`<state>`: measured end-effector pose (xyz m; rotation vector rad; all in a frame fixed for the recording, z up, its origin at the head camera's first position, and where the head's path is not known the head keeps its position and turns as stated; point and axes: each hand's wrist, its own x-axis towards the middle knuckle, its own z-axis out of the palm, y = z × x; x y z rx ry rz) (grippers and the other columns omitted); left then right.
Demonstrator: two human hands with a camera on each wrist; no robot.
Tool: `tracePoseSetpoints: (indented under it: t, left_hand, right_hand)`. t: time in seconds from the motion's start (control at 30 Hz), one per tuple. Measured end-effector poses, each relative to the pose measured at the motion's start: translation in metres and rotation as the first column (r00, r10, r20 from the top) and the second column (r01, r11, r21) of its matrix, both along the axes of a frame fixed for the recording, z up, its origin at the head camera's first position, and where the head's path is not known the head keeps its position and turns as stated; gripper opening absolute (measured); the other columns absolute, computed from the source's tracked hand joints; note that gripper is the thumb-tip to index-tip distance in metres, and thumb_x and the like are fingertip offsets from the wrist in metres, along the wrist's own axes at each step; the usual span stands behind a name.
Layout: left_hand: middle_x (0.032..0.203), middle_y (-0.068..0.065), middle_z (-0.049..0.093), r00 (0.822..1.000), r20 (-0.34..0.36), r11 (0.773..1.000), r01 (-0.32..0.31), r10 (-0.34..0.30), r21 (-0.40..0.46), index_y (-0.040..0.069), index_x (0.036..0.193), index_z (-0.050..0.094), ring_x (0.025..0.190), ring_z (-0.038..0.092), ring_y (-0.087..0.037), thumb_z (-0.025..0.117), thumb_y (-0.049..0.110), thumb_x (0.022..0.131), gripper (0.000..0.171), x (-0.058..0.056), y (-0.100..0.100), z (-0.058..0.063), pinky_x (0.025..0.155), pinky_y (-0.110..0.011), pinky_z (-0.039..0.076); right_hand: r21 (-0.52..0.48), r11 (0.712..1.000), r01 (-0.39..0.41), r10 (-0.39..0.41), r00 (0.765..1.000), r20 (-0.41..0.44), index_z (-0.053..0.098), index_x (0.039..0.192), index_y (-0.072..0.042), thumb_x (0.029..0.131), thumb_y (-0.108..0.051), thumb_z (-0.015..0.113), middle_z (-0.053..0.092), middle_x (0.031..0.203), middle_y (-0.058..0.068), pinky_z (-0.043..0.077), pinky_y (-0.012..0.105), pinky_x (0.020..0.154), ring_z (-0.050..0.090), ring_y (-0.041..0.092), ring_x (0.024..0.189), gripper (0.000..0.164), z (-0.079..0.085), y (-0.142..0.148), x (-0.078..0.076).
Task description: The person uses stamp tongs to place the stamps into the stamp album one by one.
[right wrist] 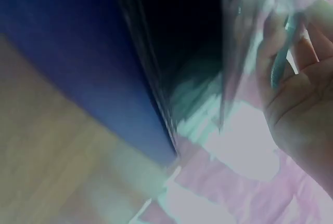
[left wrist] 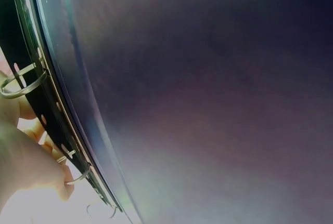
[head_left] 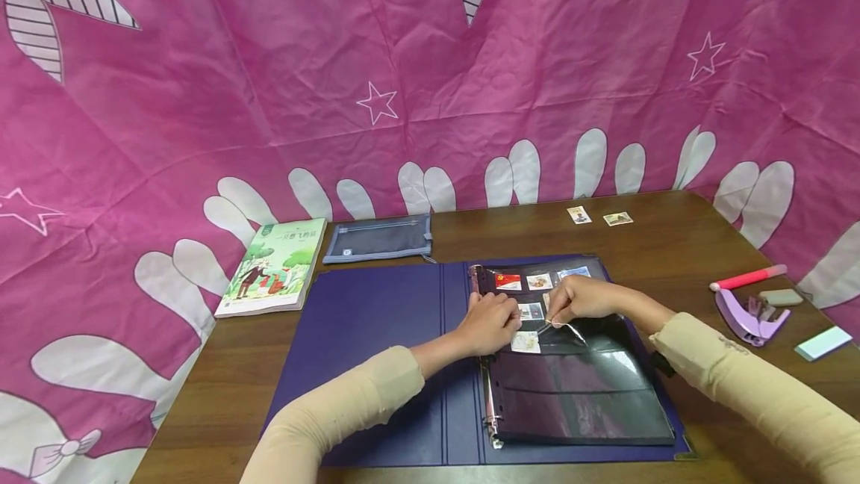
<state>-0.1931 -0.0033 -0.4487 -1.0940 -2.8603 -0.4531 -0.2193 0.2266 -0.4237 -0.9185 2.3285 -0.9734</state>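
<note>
A stamp album (head_left: 376,342) lies spread on the table, its black pocket page (head_left: 584,409) on the right side by the metal rings. Several stamps sit in the page's upper rows, among them a red stamp (head_left: 508,281) and a blue stamp (head_left: 574,272). My left hand (head_left: 489,323) rests on the page near the rings, fingers bent loosely, beside a pale stamp (head_left: 525,342). Over the middle row my right hand (head_left: 583,299) pinches thin metal tweezers (right wrist: 283,60), one end near that pale stamp. Whether the tweezers grip it, I cannot tell.
Behind the album lie a green-covered book (head_left: 275,267), a zip pouch (head_left: 379,238) and two loose stamps, one upright (head_left: 578,215) and one sideways (head_left: 618,219). At the right are a red pen (head_left: 749,277), a purple hole punch (head_left: 746,320), an eraser-like block (head_left: 781,297) and a white-green block (head_left: 823,343).
</note>
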Motion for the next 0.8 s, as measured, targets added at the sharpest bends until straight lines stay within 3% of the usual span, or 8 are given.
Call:
tracePoseSetpoints:
  t: [0.13,0.2,0.27,0.3,0.43,0.5,0.67,0.8]
  left_hand:
    - [0.078,0.007,0.056,0.999,-0.032,1.0,0.019,-0.019,-0.001,0.021,0.078,0.059,0.07,0.045,-0.008,0.057,0.026,0.087,0.01,-0.002,0.0,-0.001,0.072,-0.026,0.02]
    - [0.076,0.008,0.055,0.999,-0.045,1.0,0.026,-0.026,-0.002,0.021,0.077,0.058,0.069,0.045,-0.007,0.058,0.025,0.086,0.01,-0.003,-0.001,-0.001,0.071,-0.025,0.019]
    - [0.075,0.007,0.055,0.999,-0.045,1.0,0.03,-0.03,-0.001,0.02,0.076,0.059,0.069,0.045,-0.007,0.059,0.024,0.085,0.01,-0.002,-0.001,-0.001,0.071,-0.025,0.019]
    - [0.075,0.007,0.055,0.999,-0.043,0.999,0.032,-0.032,-0.001,0.02,0.076,0.058,0.069,0.045,-0.007,0.06,0.025,0.084,0.01,-0.002,-0.001,-0.001,0.071,-0.025,0.019]
    - [0.075,0.008,0.055,0.999,-0.035,0.999,0.036,-0.035,0.006,0.02,0.076,0.058,0.068,0.045,-0.006,0.062,0.026,0.084,0.011,-0.004,-0.002,0.002,0.072,-0.025,0.018]
    - [0.074,0.008,0.055,0.998,-0.039,0.999,0.04,-0.04,0.005,0.02,0.076,0.057,0.067,0.044,-0.005,0.063,0.026,0.084,0.012,-0.005,-0.003,0.001,0.071,-0.025,0.018]
    - [0.072,0.009,0.054,0.997,-0.055,0.998,0.058,-0.057,0.014,0.021,0.073,0.057,0.066,0.043,-0.003,0.064,0.027,0.083,0.014,-0.003,-0.005,-0.003,0.069,-0.023,0.017]
    - [0.071,0.009,0.054,0.995,-0.08,0.997,0.068,-0.066,0.022,0.021,0.073,0.057,0.065,0.044,-0.003,0.065,0.027,0.083,0.014,-0.004,-0.005,-0.004,0.069,-0.023,0.017]
  right_hand:
    - [0.015,0.994,0.108,-0.107,0.993,-0.054,0.074,0.089,0.001,0.079,-0.01,0.069,0.069,0.078,0.011,0.042,0.018,0.057,0.048,-0.002,0.064,0.016,0.008,0.019,-0.01]
    - [0.003,0.98,0.197,-0.195,0.971,-0.14,0.074,0.091,0.0,0.08,-0.014,0.069,0.069,0.078,0.01,0.042,0.019,0.058,0.048,-0.001,0.064,0.018,0.01,0.032,-0.02]
    - [0.0,0.942,0.335,-0.324,0.909,-0.261,0.074,0.093,-0.003,0.082,-0.018,0.069,0.069,0.079,0.01,0.042,0.022,0.06,0.051,0.004,0.066,0.019,0.01,0.046,-0.031]
    - [0.002,0.909,0.417,-0.395,0.863,-0.316,0.074,0.094,-0.004,0.082,-0.02,0.068,0.07,0.082,0.012,0.044,0.025,0.063,0.055,0.008,0.069,0.02,0.01,0.053,-0.036]
    - [0.032,0.738,0.674,-0.604,0.682,-0.412,0.071,0.103,-0.007,0.086,-0.026,0.065,0.068,0.106,0.021,0.047,0.043,0.075,0.061,0.037,0.096,0.027,0.01,0.08,-0.065]
    - [0.072,0.675,0.734,-0.649,0.637,-0.417,0.069,0.108,-0.007,0.088,-0.029,0.062,0.065,0.112,0.023,0.046,0.046,0.072,0.057,0.043,0.102,0.031,0.009,0.091,-0.078]
    - [0.161,0.59,0.791,-0.679,0.594,-0.433,0.066,0.114,-0.009,0.09,-0.033,0.057,0.066,0.105,0.024,0.043,0.039,0.055,0.057,0.04,0.086,0.035,0.001,0.105,-0.107]
    - [0.215,0.544,0.811,-0.677,0.576,-0.458,0.066,0.113,-0.008,0.091,-0.03,0.054,0.062,0.111,0.028,0.047,0.046,0.059,0.058,0.046,0.093,0.034,-0.004,0.11,-0.125]
